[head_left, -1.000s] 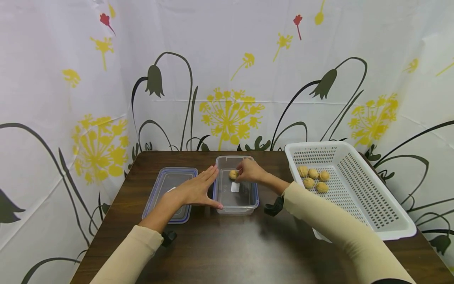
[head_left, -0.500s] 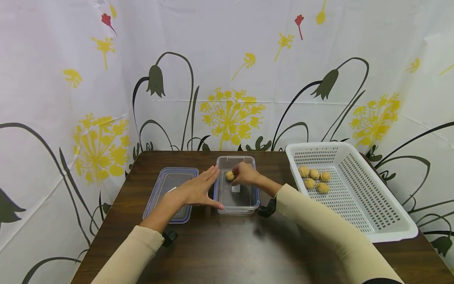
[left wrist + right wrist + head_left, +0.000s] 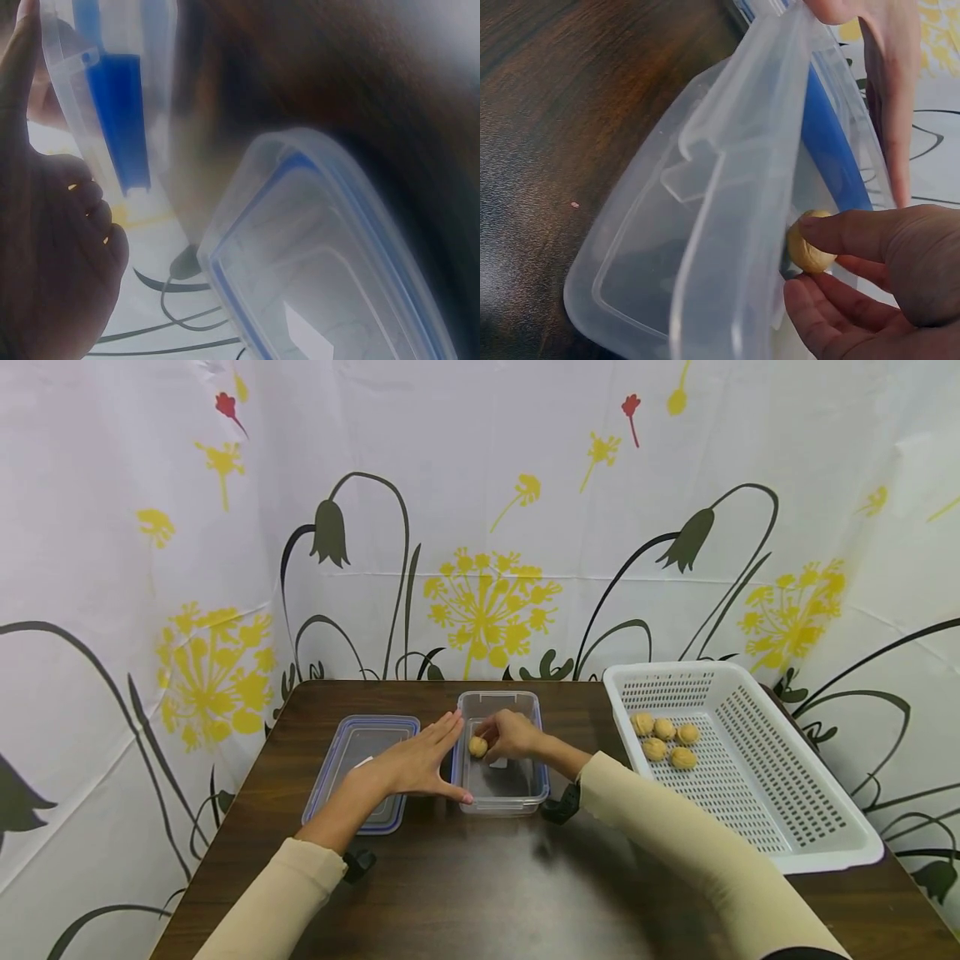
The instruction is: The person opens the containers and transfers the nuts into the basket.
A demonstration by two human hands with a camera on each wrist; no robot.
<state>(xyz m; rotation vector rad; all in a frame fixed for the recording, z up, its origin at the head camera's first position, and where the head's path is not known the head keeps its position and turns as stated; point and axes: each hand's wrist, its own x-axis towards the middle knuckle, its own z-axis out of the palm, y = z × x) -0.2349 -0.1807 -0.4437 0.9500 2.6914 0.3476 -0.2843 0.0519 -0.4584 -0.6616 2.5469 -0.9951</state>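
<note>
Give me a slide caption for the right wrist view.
Right hand pinches a walnut inside the clear container.

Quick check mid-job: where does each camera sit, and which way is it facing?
Head: looks forward and down at the dark wooden table; both hands and sleeved arms show.
Left wrist: beside the left hand, facing the blue-rimmed clear plastic lid.
Right wrist: right hand pinching a tan walnut.
All three share the clear plastic container.
</note>
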